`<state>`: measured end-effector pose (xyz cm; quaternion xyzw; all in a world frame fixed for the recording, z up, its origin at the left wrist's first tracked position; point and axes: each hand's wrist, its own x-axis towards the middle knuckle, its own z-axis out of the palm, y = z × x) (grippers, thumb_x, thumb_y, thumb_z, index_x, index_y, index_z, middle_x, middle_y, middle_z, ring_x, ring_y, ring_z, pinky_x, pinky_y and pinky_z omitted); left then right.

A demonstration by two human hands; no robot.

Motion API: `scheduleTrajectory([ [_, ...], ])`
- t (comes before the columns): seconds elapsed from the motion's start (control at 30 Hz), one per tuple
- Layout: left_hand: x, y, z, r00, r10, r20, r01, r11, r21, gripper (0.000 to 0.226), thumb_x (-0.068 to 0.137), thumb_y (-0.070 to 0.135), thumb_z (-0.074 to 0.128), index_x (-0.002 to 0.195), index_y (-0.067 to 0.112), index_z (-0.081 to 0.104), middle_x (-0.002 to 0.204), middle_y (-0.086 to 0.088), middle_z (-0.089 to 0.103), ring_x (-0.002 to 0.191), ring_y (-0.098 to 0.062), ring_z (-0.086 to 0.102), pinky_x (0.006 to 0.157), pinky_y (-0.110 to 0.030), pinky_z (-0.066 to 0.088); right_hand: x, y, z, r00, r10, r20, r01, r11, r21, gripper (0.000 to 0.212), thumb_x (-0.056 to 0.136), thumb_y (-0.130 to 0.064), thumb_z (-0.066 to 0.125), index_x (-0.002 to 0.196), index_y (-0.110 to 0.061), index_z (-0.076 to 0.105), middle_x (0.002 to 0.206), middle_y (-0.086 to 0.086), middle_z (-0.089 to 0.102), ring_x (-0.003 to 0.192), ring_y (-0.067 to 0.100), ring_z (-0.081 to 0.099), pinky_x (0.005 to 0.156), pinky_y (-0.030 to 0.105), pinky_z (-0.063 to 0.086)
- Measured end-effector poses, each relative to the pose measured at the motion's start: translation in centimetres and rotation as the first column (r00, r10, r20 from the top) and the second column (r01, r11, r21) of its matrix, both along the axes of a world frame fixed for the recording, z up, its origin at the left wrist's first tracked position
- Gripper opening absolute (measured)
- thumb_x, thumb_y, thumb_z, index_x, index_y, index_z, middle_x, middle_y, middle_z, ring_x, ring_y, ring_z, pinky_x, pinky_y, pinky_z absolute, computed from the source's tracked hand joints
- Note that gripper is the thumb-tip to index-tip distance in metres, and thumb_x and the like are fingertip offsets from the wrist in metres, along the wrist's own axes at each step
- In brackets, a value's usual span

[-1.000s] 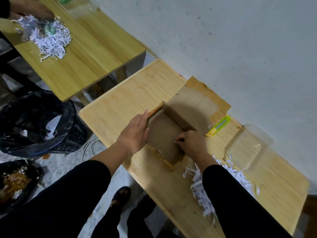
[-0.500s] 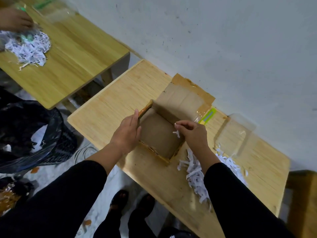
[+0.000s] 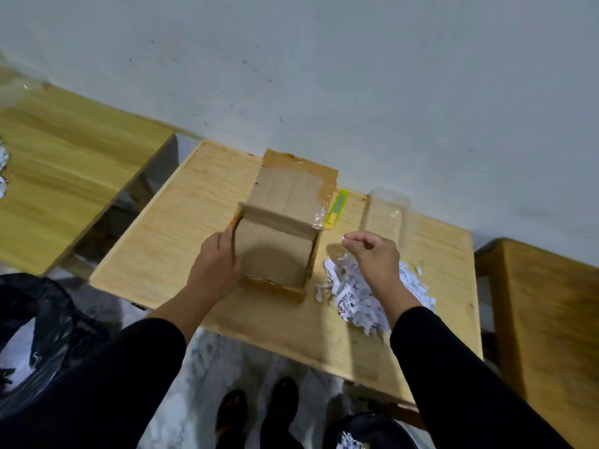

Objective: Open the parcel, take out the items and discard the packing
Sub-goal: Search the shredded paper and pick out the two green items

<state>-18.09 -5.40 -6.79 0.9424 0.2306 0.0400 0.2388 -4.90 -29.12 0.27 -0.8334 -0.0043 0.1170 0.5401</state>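
Observation:
An open cardboard box [image 3: 275, 257] sits in the middle of the wooden table [image 3: 168, 254], its lid flap folded back toward the wall. Nothing shows inside it but bare cardboard. My left hand [image 3: 214, 264] grips the box's left wall, thumb over the rim. My right hand [image 3: 372, 254] is lifted just right of the box and pinches a small white paper shred between thumb and fingertips. Below that hand lies a heap of white shredded paper [image 3: 353, 293] on the table.
A yellow-green utility knife [image 3: 335, 210] lies behind the box near the wall. A clear plastic container [image 3: 385, 215] stands right of it. A black bin bag [image 3: 42, 319] is on the floor at left, another bag with shreds [image 3: 366, 432] by my feet. More tables flank this one.
My right hand has come out of the box with a paper shred and moved right, over the shred heap. My left hand stays on the box's left wall. The view has swung right.

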Motion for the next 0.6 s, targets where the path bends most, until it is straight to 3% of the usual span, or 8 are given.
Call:
scheduleTrajectory([
  [0.1, 0.4, -0.4, 0.6, 0.994, -0.089, 0.056, 0.086, 0.994, 0.06, 0.048, 0.077, 0.008, 0.055, 0.121, -0.01, 0.048, 0.111, -0.031, 0.055, 0.097, -0.043, 0.054, 0.085, -0.05, 0.052, -1.0, -1.8, 0.1, 0.997, -0.048, 0.057, 0.055, 0.991, -0.122, 0.008, 0.079, -0.009, 0.071, 0.086, -0.01, 0.074, 0.08, 0.001, 0.068, 0.078, 0.014, 0.061, 0.071, 0.012, 0.048],
  [0.2, 1.4, -2.4, 1.7, 0.979, -0.169, 0.116, 0.157, 0.982, 0.103, 0.045, 0.077, 0.01, 0.053, 0.119, -0.005, 0.051, 0.118, -0.026, 0.054, 0.104, -0.04, 0.055, 0.091, -0.046, 0.049, -2.1, -3.8, 0.1, 0.992, -0.058, 0.109, 0.087, 0.955, -0.283, 0.015, 0.085, -0.01, 0.062, 0.095, -0.008, 0.074, 0.095, 0.009, 0.071, 0.087, 0.022, 0.064, 0.084, 0.028, 0.05],
  [0.23, 1.7, -3.3, 2.2, 0.974, -0.19, 0.123, 0.179, 0.979, 0.097, 0.044, 0.078, 0.01, 0.055, 0.12, -0.003, 0.052, 0.121, -0.024, 0.054, 0.109, -0.037, 0.054, 0.096, -0.045, 0.046, -2.5, -4.5, 0.0, 0.991, -0.037, 0.132, 0.08, 0.936, -0.341, 0.017, 0.087, -0.01, 0.06, 0.098, -0.007, 0.073, 0.103, 0.011, 0.071, 0.093, 0.024, 0.064, 0.086, 0.023, 0.045],
  [0.3, 2.7, -5.5, 2.6, 0.951, -0.27, 0.152, 0.262, 0.962, 0.073, 0.044, 0.079, 0.013, 0.049, 0.12, -0.004, 0.055, 0.123, -0.023, 0.055, 0.115, -0.036, 0.053, 0.103, -0.04, 0.039, -3.2, -6.0, 0.0, 0.987, -0.015, 0.158, 0.079, 0.909, -0.409, 0.021, 0.087, -0.008, 0.056, 0.101, -0.006, 0.072, 0.112, 0.014, 0.067, 0.1, 0.026, 0.062, 0.073, 0.011, 0.033],
  [0.4, 4.5, -9.3, 2.3, 0.88, -0.449, 0.156, 0.459, 0.888, -0.034, 0.054, 0.075, 0.024, 0.033, 0.116, -0.003, 0.058, 0.12, -0.023, 0.057, 0.116, -0.035, 0.053, 0.104, -0.045, 0.044, -3.6, -8.2, -0.4, 0.988, -0.028, 0.15, 0.092, 0.894, -0.438, 0.025, 0.083, -0.004, 0.054, 0.099, -0.005, 0.073, 0.108, 0.015, 0.067, 0.099, 0.027, 0.061, 0.064, 0.01, 0.029],
  [0.5, 5.6, -13.7, 2.4, 0.812, -0.576, 0.092, 0.583, 0.804, -0.115, 0.043, 0.082, 0.02, 0.045, 0.119, 0.002, 0.057, 0.129, -0.019, 0.053, 0.123, -0.032, 0.048, 0.103, -0.04, 0.043, -3.5, -10.3, -1.6, 0.99, 0.087, 0.113, -0.006, 0.817, -0.577, 0.025, 0.079, -0.011, 0.057, 0.099, -0.013, 0.073, 0.107, 0.008, 0.067, 0.106, 0.028, 0.057, 0.078, 0.019, 0.036],
  [0.6, 6.4, -17.5, 1.1, 0.765, -0.644, 0.019, 0.641, 0.759, -0.117, 0.046, 0.08, 0.028, 0.056, 0.122, 0.01, 0.056, 0.132, -0.019, 0.052, 0.126, -0.033, 0.047, 0.1, -0.044, 0.045, -3.1, -11.9, -2.6, 0.977, 0.212, 0.02, -0.14, 0.71, -0.691, 0.031, 0.081, -0.029, 0.063, 0.112, -0.027, 0.067, 0.126, 0.001, 0.056, 0.12, 0.024, 0.045, 0.093, 0.033, 0.038],
])
